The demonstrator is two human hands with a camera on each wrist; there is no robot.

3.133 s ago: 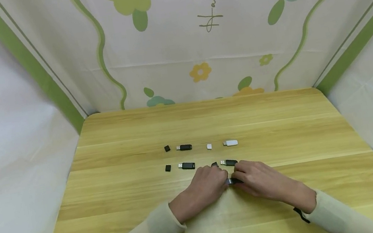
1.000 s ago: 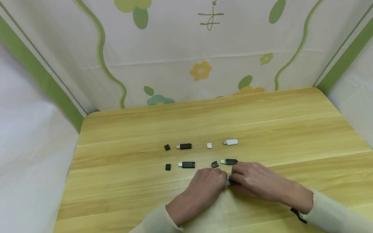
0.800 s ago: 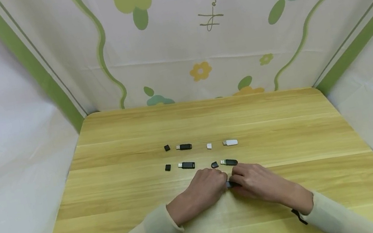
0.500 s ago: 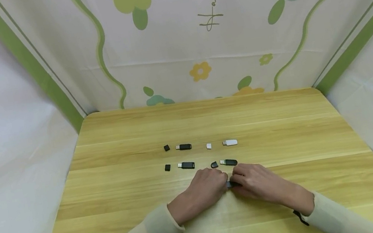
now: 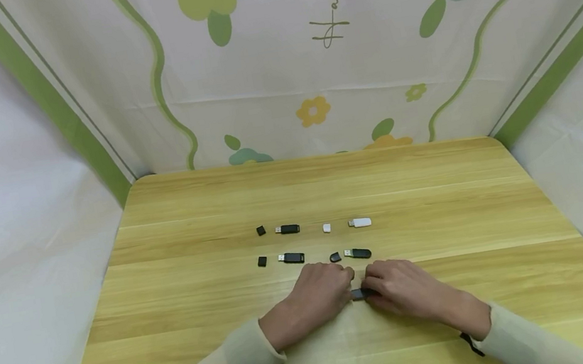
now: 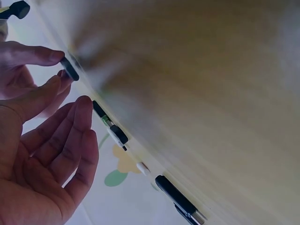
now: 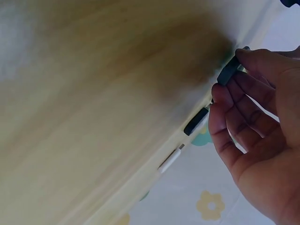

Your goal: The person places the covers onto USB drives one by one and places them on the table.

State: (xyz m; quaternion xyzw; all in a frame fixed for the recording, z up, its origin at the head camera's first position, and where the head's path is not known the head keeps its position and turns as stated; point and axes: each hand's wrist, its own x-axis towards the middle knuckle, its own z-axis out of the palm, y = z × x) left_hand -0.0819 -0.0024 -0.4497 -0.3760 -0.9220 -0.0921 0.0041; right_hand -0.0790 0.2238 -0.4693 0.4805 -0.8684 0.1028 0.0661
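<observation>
Dark-grey stick [image 7: 228, 71] over the tabletop [image 5: 177, 327], pinched by the right hand [image 5: 408, 291], left hand [image 5: 317, 292] loosely bent, seemingly empty, beside its free end; best a light, level pinch, clear of the black USB stick [image 5: 361, 253].

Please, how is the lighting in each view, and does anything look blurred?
Head view: bright and mostly sharp, pale sheen on the near table. Left wrist view: dimmer, wood grain smeared, brownish shadow near the dark stick. Right wrist view: also dim, grain soft, broad shadow beside that dark stick.
</observation>
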